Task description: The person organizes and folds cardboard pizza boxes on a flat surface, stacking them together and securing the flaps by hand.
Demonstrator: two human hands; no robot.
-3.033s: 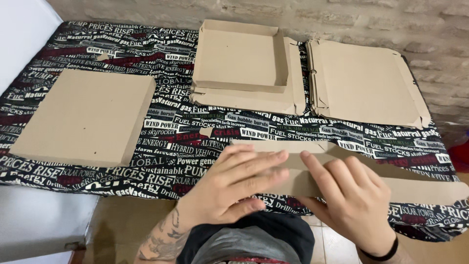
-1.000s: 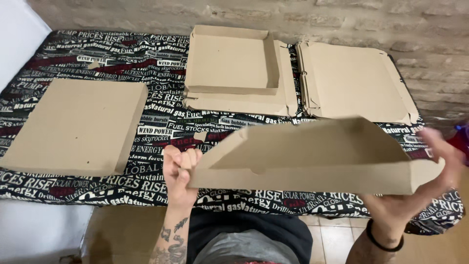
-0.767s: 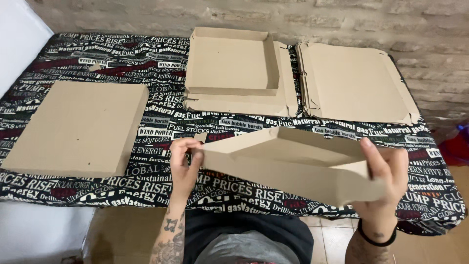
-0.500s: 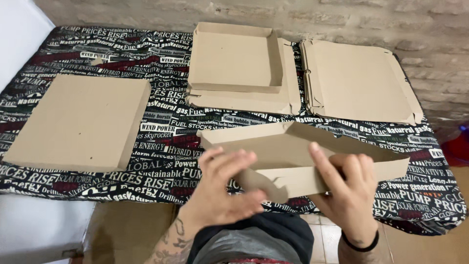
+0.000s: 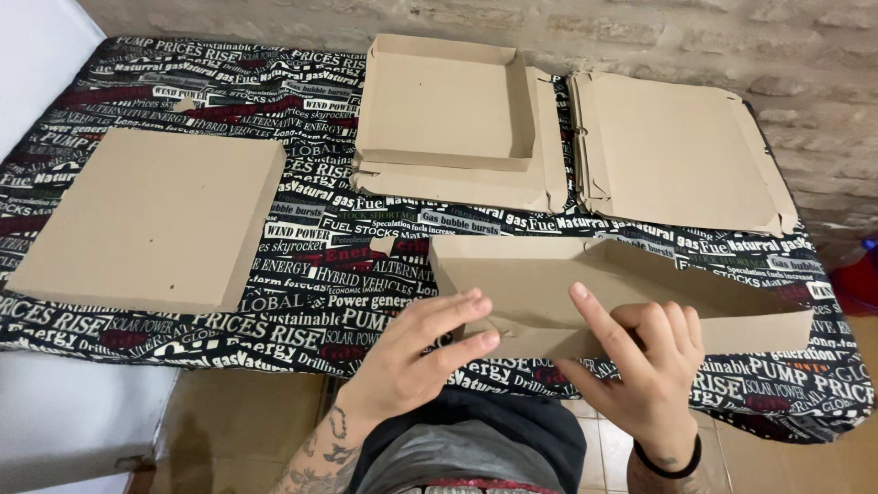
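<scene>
I'm pressing my left hand (image 5: 421, 352) flat, fingers spread, on the near flap of a half-folded cardboard box (image 5: 622, 293) lying at the counter's (image 5: 347, 265) near edge. My right hand (image 5: 645, 370) is gripping its front wall, fingers spread, index raised. Closed box (image 5: 151, 220) sitting left, flat blanks (image 5: 677, 151) behind.
</scene>
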